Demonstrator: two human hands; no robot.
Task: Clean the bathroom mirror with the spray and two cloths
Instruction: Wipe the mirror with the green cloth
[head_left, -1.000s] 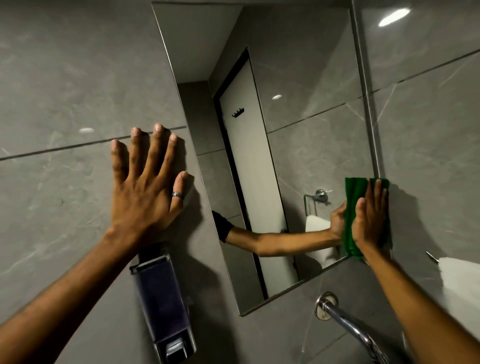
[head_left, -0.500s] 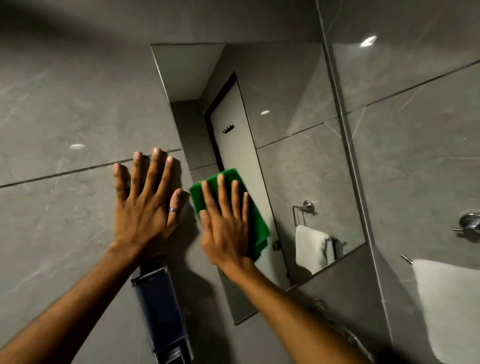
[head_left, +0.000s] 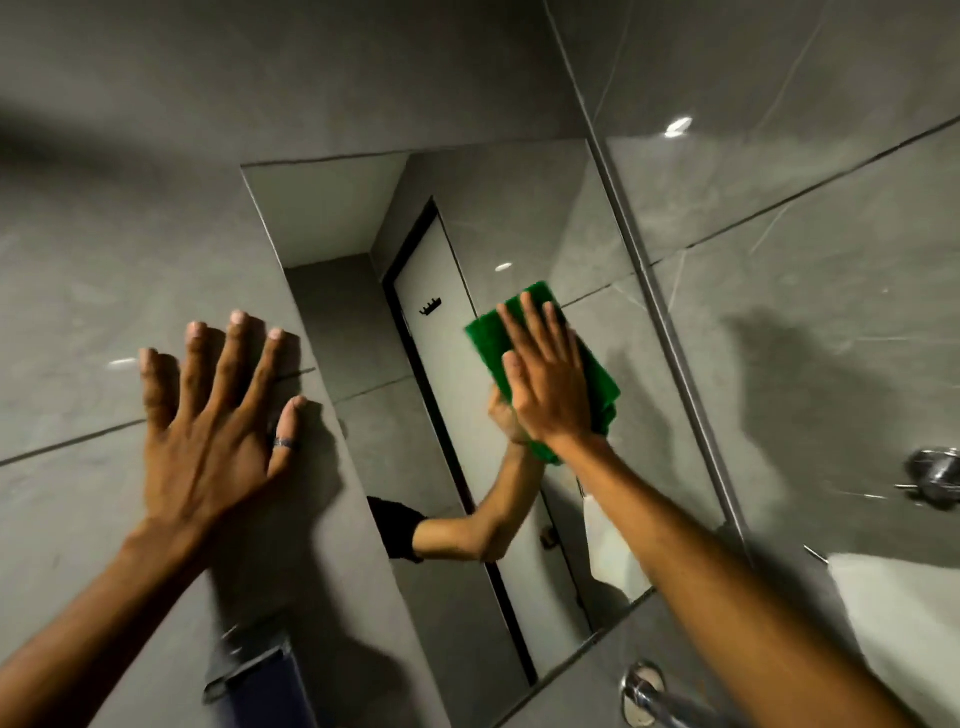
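Head view: the right hand (head_left: 548, 387), fingers flat and spread, presses a green cloth (head_left: 597, 382) against the mirror (head_left: 519, 218) at the centre of the frame, gripping nothing. The left hand (head_left: 208, 415), splayed wide and empty, lies flat on the grey tiled wall (head_left: 104, 234) at left. A dark soap dispenser (head_left: 260, 680) sits below it; a white towel (head_left: 904, 618) hangs lower right.

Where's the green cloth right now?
In the head view, the green cloth is pressed flat against the mirror under the right hand, right of centre, while the left hand rests on the wall tile.
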